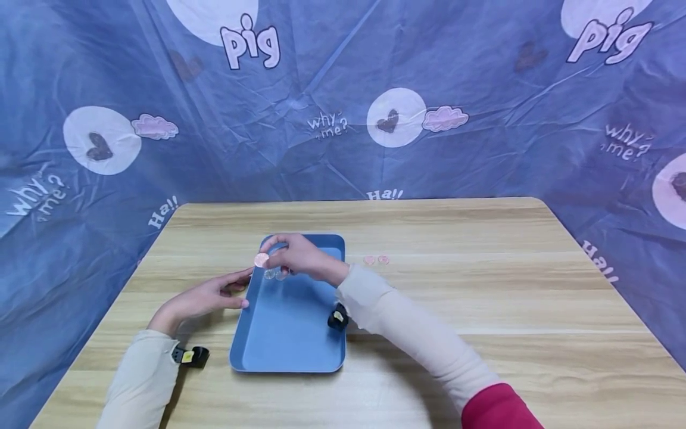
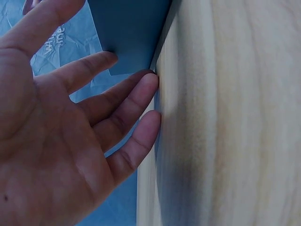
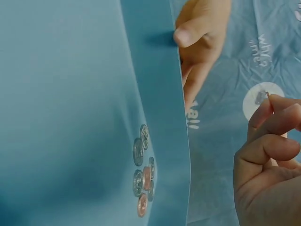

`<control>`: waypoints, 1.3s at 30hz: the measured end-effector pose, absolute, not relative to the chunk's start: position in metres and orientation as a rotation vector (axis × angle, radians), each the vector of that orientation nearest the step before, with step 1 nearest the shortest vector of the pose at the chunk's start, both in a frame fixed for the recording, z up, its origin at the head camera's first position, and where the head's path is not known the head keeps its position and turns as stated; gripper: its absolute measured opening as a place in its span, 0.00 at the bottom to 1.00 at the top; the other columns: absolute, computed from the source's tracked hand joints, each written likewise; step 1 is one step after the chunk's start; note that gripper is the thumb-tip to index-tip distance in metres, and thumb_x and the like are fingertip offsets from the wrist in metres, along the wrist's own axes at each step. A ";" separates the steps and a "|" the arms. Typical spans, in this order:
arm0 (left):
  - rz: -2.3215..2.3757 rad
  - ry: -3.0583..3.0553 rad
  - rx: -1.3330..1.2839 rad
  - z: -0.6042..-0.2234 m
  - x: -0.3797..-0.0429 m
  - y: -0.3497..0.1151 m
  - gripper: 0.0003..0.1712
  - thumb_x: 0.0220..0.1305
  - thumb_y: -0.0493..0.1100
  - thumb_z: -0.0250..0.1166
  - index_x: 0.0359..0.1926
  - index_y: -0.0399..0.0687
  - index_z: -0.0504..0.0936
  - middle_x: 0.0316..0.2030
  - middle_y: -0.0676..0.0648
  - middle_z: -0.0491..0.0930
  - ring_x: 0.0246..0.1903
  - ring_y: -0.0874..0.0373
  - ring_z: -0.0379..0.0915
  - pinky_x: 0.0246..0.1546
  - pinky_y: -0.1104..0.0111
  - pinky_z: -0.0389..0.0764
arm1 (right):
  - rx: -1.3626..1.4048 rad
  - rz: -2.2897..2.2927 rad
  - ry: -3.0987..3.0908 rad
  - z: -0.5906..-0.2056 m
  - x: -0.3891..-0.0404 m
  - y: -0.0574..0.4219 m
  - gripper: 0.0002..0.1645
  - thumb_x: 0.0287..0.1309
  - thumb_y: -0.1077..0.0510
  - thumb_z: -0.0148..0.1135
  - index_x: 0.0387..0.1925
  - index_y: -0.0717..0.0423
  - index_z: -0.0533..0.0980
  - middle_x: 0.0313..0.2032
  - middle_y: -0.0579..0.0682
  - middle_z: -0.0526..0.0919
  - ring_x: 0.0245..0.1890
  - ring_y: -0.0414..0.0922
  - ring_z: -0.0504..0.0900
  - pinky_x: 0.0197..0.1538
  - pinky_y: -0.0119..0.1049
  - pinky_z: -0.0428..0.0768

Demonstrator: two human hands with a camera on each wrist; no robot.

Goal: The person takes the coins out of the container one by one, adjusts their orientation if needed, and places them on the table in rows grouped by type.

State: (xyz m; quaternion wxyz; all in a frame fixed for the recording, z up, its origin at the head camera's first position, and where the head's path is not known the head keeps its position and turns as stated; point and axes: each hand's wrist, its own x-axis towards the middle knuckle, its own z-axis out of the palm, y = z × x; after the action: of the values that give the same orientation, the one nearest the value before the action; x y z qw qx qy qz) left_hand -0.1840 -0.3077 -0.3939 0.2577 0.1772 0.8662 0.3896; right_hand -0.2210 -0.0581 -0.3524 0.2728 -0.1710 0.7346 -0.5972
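Observation:
My right hand (image 1: 301,257) pinches a copper-coloured coin (image 1: 261,260) between its fingertips, above the left rim of a blue rectangular tray (image 1: 292,339). In the right wrist view that coin (image 3: 268,96) appears nearly edge-on. Several silver and copper coins (image 3: 138,182) lie on the tray floor by the left wall, partly hidden by the right hand in the head view. My left hand (image 1: 203,299) is at the tray's left side, its thumb at the outer wall. Its fingers are spread and loosely bent in the left wrist view, holding nothing.
Two copper-coloured coins (image 1: 376,260) lie side by side on the wooden table (image 1: 482,286), right of the tray's far end. A blue printed cloth (image 1: 300,107) hangs behind the table and along its sides. Each wrist bears a small black camera (image 1: 338,317).

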 end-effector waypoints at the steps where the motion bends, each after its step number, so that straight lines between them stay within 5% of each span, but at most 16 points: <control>1: 1.057 2.348 0.484 -0.394 -0.184 -0.307 0.46 0.65 0.51 0.63 0.76 0.45 0.50 0.71 0.33 0.56 0.66 0.35 0.59 0.63 0.43 0.66 | -0.451 -1.622 1.966 -0.352 -0.221 -0.054 0.12 0.59 0.61 0.63 0.45 0.51 0.76 0.23 0.48 0.81 0.17 0.43 0.69 0.22 0.33 0.63; 15: 1.070 2.361 0.495 -0.396 -0.185 -0.309 0.46 0.65 0.50 0.64 0.76 0.44 0.49 0.72 0.33 0.56 0.66 0.36 0.61 0.63 0.46 0.67 | -0.343 -1.725 1.854 -0.337 -0.223 -0.014 0.18 0.58 0.64 0.63 0.51 0.55 0.74 0.27 0.47 0.81 0.18 0.38 0.68 0.22 0.28 0.64; 22: 1.062 2.362 0.495 -0.396 -0.185 -0.309 0.47 0.64 0.50 0.64 0.76 0.44 0.49 0.71 0.33 0.56 0.66 0.36 0.61 0.62 0.52 0.68 | -0.400 -1.730 1.839 -0.334 -0.224 0.006 0.19 0.60 0.65 0.60 0.52 0.57 0.72 0.21 0.43 0.78 0.18 0.38 0.66 0.20 0.28 0.59; 39: 1.061 2.363 0.514 -0.397 -0.185 -0.307 0.47 0.65 0.51 0.64 0.76 0.46 0.49 0.71 0.34 0.57 0.66 0.37 0.61 0.63 0.47 0.67 | -0.398 -1.634 2.001 -0.341 -0.229 0.074 0.20 0.58 0.65 0.61 0.53 0.59 0.71 0.24 0.41 0.79 0.19 0.37 0.67 0.21 0.26 0.60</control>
State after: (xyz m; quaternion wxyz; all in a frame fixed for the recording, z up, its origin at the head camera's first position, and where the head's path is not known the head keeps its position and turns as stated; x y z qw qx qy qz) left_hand -0.1853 -0.3067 -0.3973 0.2477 0.1887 0.8670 0.3891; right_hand -0.2293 0.0744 -0.3405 0.2609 -0.1469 0.7389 -0.6036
